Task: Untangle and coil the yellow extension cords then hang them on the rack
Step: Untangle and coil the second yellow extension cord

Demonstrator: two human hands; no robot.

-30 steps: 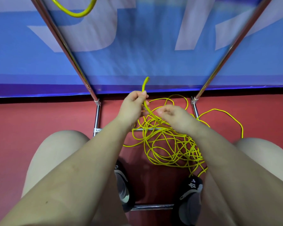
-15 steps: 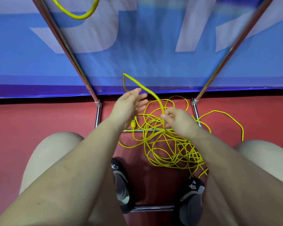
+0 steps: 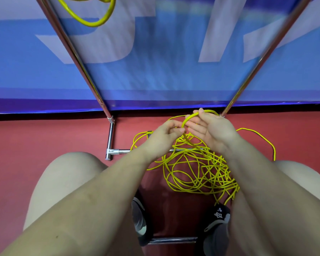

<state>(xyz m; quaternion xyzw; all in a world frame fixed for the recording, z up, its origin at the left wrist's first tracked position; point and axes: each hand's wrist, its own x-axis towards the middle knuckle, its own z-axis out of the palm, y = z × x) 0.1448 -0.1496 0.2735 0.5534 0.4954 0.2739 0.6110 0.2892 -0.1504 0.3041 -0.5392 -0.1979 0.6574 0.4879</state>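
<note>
Item: yellow extension cord (image 3: 194, 169), loose tangled heap on the red floor (image 3: 44, 141), directly below and just nearward of both hands, draped over the rack's low crossbar (image 3: 126, 150). One strand rises from the heap in an arch between the hands.

Left hand (image 3: 164, 137): fingertips curled, pinching the lower end of the raised arch. Right hand (image 3: 211, 130): palm up, fingers loosely spread, the arch's top passing over its thumb and fingers; a firm grip there is not evident.

Step judged in hand: drawing a free length to start a coil. Done well, the left pinch stays fixed as anchor while the right hand feeds even loops, lifting the strand clear of crossings rather than pulling knots tight.

Second yellow cord coil (image 3: 92, 13): well above and left of the hands, by the left chrome rack post (image 3: 76, 58). Right chrome post (image 3: 266, 54) beyond the right hand. Blue banner (image 3: 164, 52) behind. Dark shoes (image 3: 216, 224) nearward of the heap.
</note>
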